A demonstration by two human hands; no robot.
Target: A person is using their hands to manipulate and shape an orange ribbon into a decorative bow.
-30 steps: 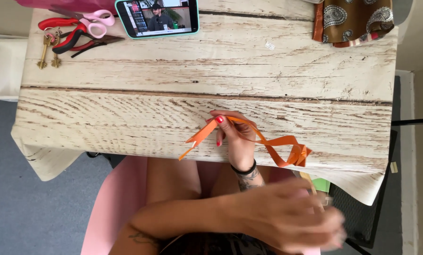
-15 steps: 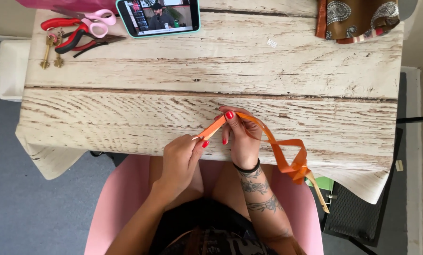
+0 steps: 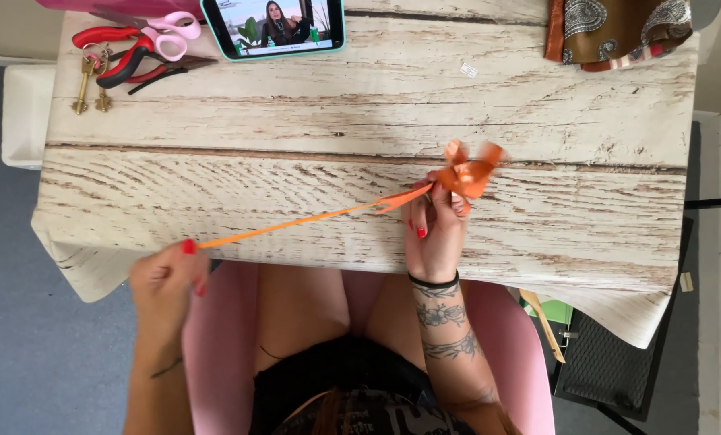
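Two hands stretch an orange ribbon [image 3: 312, 217] taut over the bench [image 3: 296, 137]. Left hand [image 3: 167, 282] pinches its end; right hand [image 3: 434, 234] clasps the bunched remainder just above its grip.

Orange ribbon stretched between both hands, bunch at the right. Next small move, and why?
Probably a short further pull outward with the left hand. It pinches the end of the orange ribbon, which runs taut over the table to the right hand. A loose, blurred bunch of ribbon sits at those fingertips, so slack seems left to draw through.
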